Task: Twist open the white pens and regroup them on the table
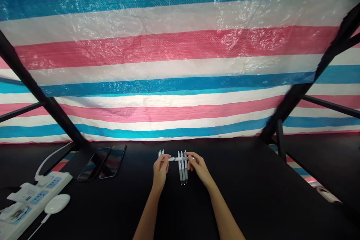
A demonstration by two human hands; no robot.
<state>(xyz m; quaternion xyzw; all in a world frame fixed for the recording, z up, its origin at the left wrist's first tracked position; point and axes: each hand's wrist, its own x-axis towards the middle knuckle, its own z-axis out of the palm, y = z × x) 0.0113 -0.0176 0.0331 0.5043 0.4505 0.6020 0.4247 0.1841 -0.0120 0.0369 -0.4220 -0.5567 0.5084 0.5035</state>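
Both of my hands are out over a black table (253, 195). My left hand (161, 168) and my right hand (198, 165) pinch the two ends of a white pen (176, 159), held level between them. Under that pen lie three white pens (182, 170) side by side, pointing away from me. The tips of two more white pens (161, 153) show just beyond my left hand. Fingers of both hands are closed on the held pen.
Two dark phones (102, 162) lie at the left. A white power strip (30, 199) with plugs and a white puck-shaped charger (57, 203) sit at the near left. A striped blue, white and red tarp (180, 63) hangs behind, with black frame bars (295, 97) at both sides.
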